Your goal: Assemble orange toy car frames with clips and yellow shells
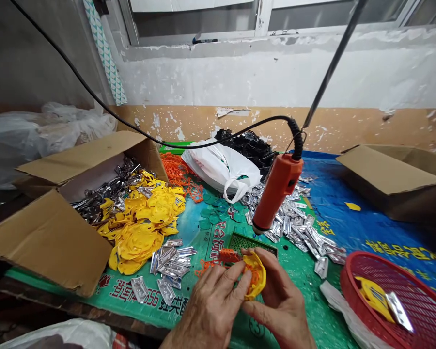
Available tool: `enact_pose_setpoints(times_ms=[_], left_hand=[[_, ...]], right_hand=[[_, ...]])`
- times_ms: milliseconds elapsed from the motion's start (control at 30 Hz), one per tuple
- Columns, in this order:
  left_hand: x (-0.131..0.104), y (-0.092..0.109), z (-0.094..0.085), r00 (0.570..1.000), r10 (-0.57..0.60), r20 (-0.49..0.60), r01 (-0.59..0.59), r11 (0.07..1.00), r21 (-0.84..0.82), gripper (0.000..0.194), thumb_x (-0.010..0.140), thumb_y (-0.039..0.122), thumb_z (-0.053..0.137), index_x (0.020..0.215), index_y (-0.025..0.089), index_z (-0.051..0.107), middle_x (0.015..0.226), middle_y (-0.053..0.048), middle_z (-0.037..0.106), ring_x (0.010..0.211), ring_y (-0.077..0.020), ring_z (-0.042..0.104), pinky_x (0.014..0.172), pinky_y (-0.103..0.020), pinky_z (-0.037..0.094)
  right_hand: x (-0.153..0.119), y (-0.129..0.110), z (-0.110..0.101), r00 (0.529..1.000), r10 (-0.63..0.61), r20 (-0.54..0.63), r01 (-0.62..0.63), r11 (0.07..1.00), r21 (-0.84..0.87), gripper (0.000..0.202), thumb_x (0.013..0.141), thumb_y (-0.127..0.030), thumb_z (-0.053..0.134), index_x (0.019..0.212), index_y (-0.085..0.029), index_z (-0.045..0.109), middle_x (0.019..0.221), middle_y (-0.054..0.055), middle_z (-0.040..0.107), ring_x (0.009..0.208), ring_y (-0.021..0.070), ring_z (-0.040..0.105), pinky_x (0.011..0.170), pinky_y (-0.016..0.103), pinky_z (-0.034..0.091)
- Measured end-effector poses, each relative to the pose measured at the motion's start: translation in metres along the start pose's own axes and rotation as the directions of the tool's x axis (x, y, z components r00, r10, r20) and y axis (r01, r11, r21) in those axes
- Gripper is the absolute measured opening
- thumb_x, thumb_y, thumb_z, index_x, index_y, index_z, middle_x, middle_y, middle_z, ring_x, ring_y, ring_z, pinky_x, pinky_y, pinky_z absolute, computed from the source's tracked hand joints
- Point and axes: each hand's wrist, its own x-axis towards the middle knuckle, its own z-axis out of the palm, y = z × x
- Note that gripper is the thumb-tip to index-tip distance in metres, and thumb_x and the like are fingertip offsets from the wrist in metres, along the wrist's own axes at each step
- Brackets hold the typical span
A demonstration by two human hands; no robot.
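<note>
Just above the table's front part, my right hand [285,295] is closed around the edge of a curved yellow plastic shell [260,281]. My left hand [212,298] pinches an orange plastic part [255,269] that sits against the inside of the shell. How far the two pieces fit together is hidden by my fingers. An orange-red electric screwdriver [279,194] hangs tip down above and behind my hands. Under its tip lies a shallow green tray [256,242], partly covered by my hands. Orange frame pieces [205,266] lie beside my left hand.
To the left, yellow shells [141,228] spill from a cardboard box [54,237], with silver metal plates [172,261] nearby. More silver plates [294,218] lie behind the screwdriver. A red basket [352,281] stands at right, a white plastic bag [221,165] at the back. A black cable [160,140] crosses overhead.
</note>
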Motion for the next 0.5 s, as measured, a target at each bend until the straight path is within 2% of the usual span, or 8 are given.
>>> enact_pose_setpoints(times_ms=[167, 300, 500], left_hand=[[0.0024, 0.0002, -0.0021, 0.999, -0.021, 0.026, 0.02, 0.999, 0.04, 0.044, 0.088, 0.011, 0.037, 0.131, 0.007, 0.048, 0.128, -0.014, 0.06, 0.096, -0.0255, 0.056, 0.078, -0.04, 0.053], [0.0029, -0.0002, -0.002, 1.0, -0.004, -0.029, 0.004, 1.0, 0.01, 0.044, 0.088, 0.009, 0.036, 0.13, 0.007, 0.048, 0.127, -0.013, 0.06, 0.095, -0.0249, 0.056, 0.077, -0.04, 0.053], [0.0041, 0.0006, -0.0075, 1.0, -0.012, -0.016, 0.012, 1.0, -0.009, 0.043, 0.087, 0.008, 0.038, 0.129, 0.007, 0.049, 0.126, -0.013, 0.061, 0.096, -0.0239, 0.056, 0.08, -0.039, 0.052]], right_hand=[[-0.001, -0.001, 0.0006, 1.0, -0.015, 0.024, 0.016, 1.0, -0.024, 0.068, 0.056, -0.019, 0.085, 0.118, -0.036, 0.062, 0.127, 0.001, 0.057, 0.116, 0.0191, 0.058, 0.094, 0.019, 0.048], [-0.0017, 0.0007, -0.0012, 1.0, -0.014, 0.015, 0.015, 0.999, -0.03, 0.069, 0.056, -0.019, 0.086, 0.118, -0.036, 0.062, 0.127, 0.002, 0.056, 0.118, 0.0198, 0.057, 0.095, 0.02, 0.047], [-0.0009, 0.0015, 0.0004, 1.0, 0.007, -0.012, -0.007, 1.0, -0.005, 0.068, 0.054, -0.02, 0.087, 0.116, -0.036, 0.063, 0.126, 0.001, 0.057, 0.115, 0.0198, 0.06, 0.093, 0.019, 0.048]])
